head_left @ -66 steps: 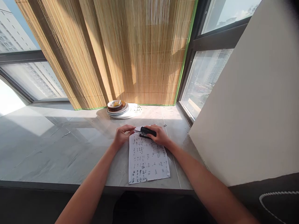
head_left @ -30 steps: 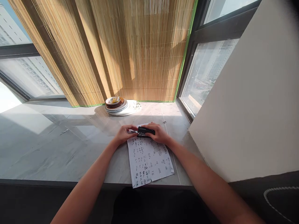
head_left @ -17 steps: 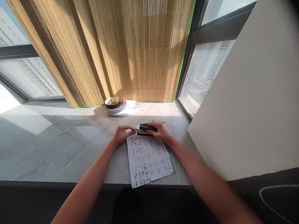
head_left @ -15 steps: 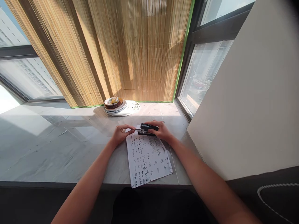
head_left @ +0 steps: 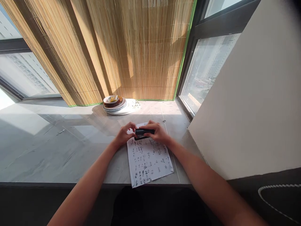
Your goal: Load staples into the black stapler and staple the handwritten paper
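A black stapler (head_left: pixel 144 131) is held level over a sheet of paper (head_left: pixel 151 166) covered in handwriting. My right hand (head_left: pixel 160 132) grips its rear part, with the fingers behind and the thumb along the near side. At the stapler's left end is my left hand (head_left: pixel 125 134), its thumb and forefinger curled around that tip. The top arm and the base are slightly apart, and a bit of metal shows between them. What lies inside the stapler is hidden. The paper's lower edge, with a small tear, hangs over the counter's front edge.
A stack of plates (head_left: pixel 115 106) stands at the back of the marble counter (head_left: pixel 70 150), before a bamboo blind (head_left: pixel 141 62). A small grey object (head_left: pixel 164 121) lies beyond my right hand. The white wall (head_left: pixel 246 110) rises on the right.
The stapler has moved left against my left hand, and its top arm has come down closer to the base. The metal strip pinched by my left hand no longer sticks out.
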A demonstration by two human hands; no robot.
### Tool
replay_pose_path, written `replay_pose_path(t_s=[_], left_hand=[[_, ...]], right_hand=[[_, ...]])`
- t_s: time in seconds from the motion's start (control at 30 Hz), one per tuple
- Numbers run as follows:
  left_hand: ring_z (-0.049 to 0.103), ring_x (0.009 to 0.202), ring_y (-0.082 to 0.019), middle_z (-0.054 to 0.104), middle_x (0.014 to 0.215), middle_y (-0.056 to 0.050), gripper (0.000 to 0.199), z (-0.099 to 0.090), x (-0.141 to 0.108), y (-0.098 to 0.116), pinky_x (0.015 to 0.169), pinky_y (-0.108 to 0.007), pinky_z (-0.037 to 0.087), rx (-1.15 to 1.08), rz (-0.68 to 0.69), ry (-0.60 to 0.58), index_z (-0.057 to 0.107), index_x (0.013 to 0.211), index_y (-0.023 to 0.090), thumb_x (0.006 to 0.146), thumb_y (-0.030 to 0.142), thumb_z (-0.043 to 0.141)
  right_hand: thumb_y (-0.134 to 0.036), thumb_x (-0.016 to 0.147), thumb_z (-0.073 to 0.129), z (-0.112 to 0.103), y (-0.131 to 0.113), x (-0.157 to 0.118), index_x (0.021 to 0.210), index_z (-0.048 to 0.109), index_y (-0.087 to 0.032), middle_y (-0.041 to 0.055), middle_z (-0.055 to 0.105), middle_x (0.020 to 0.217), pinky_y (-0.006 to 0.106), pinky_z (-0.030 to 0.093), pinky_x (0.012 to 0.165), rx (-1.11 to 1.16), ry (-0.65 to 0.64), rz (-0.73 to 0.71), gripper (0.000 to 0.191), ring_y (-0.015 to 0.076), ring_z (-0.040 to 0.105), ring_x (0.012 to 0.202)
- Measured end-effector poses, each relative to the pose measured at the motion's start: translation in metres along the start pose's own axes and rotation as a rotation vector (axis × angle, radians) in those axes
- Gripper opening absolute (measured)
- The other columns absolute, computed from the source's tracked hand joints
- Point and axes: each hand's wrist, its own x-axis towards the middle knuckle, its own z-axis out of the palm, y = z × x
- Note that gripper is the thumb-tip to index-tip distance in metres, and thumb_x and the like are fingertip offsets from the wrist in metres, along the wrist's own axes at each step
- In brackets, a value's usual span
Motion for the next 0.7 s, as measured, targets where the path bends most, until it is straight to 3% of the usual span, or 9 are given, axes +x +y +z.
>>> replay_pose_path(t_s=[0.2,0.33,0.43,0.53,0.6,0.7], left_hand=[[0.067,0.087,-0.022,0.074,0.096,-0.003,0.024,0.001,0.001,-0.009,0.084,-0.036,0.051,0.135,0.026,-0.036,0.072,0.104,0.025,0.088,0.042,0.073],[0.066,0.11,-0.032,0.075,0.124,-0.007,0.047,0.0,0.001,-0.017,0.099,-0.044,0.049,0.29,0.079,-0.168,0.074,0.122,0.03,0.079,0.046,0.082],[0.065,0.117,-0.034,0.075,0.124,-0.007,0.038,-0.002,0.0,-0.018,0.105,-0.047,0.046,0.338,0.085,-0.162,0.077,0.119,0.03,0.082,0.039,0.08],[0.065,0.118,-0.032,0.075,0.125,-0.006,0.022,0.001,-0.002,-0.006,0.107,-0.05,0.044,0.338,0.122,-0.126,0.079,0.107,0.029,0.089,0.024,0.068],[0.066,0.118,-0.03,0.073,0.126,-0.006,0.024,0.008,-0.004,0.011,0.106,-0.049,0.045,0.286,0.189,-0.138,0.079,0.102,0.029,0.093,0.019,0.059],[0.068,0.119,-0.029,0.073,0.128,-0.006,0.019,0.022,-0.009,0.039,0.108,-0.047,0.047,0.086,0.29,-0.229,0.078,0.108,0.032,0.094,0.026,0.066]], right_hand=[[-0.027,0.089,0.073,-0.01,0.007,-0.002,0.127,0.075,-0.027,0.0055,0.071,0.099,0.041,0.057,0.089,0.001,0.129,0.091,0.038,0.021,0.066,0.09],[-0.027,0.089,0.072,-0.03,0.004,-0.008,0.127,0.076,-0.026,0.0054,0.069,0.098,0.041,0.057,0.088,-0.038,0.257,0.16,0.038,0.0214,0.065,0.09],[-0.029,0.089,0.072,-0.043,-0.009,-0.02,0.125,0.077,-0.027,0.0054,0.068,0.095,0.043,0.057,0.088,-0.154,0.315,0.254,0.037,0.0218,0.065,0.087],[-0.028,0.09,0.069,-0.053,-0.026,-0.048,0.129,0.075,-0.031,0.0065,0.068,0.1,0.046,0.057,0.09,-0.28,0.349,0.359,0.039,0.0229,0.064,0.088],[-0.029,0.092,0.067,-0.059,-0.037,-0.074,0.131,0.073,-0.032,0.0075,0.071,0.102,0.05,0.057,0.091,-0.346,0.369,0.404,0.04,0.0256,0.064,0.091],[-0.03,0.094,0.065,-0.063,-0.049,-0.109,0.129,0.074,-0.033,0.0075,0.076,0.104,0.057,0.053,0.094,-0.46,0.31,0.422,0.036,0.0308,0.061,0.097]])
